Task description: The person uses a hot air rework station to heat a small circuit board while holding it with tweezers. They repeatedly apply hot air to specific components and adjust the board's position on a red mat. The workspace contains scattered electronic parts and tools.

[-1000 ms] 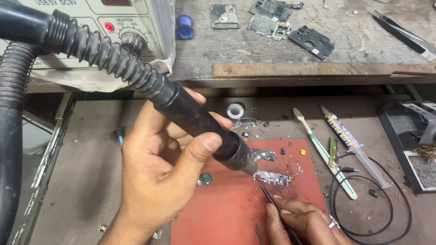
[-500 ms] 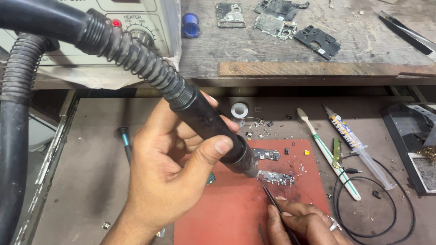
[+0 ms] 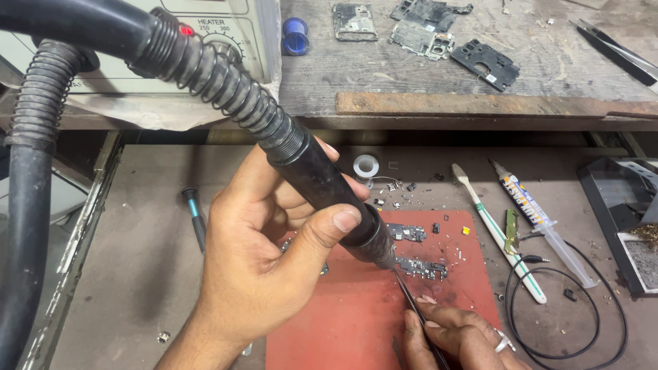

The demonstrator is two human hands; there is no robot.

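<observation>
**Hot-air handpiece and tweezers positioned at circuit board**

Handpiece grip: the left hand [image 3: 264,274] wraps the black hot-air handpiece [image 3: 322,188], thumb pressed on its barrel, fingers curled beneath. The nozzle angles down toward the small circuit board [image 3: 421,268], which lies on the red work mat [image 3: 356,322] near the mat's upper right corner. A ribbed black hose [image 3: 205,72] runs from the handpiece toward the upper left, in front of the rework station [image 3: 233,34] on the rear shelf.

Tweezers: the right hand [image 3: 459,339], at the mat's lower edge, pinches black tweezers [image 3: 411,301]; the tips meet the board beside the nozzle.

Surroundings: a second board fragment [image 3: 406,233] sits just behind the first. A toothbrush [image 3: 497,233] and a syringe tube [image 3: 541,223] lie beyond the mat's right edge, a screwdriver [image 3: 195,216] beyond its left.
</observation>
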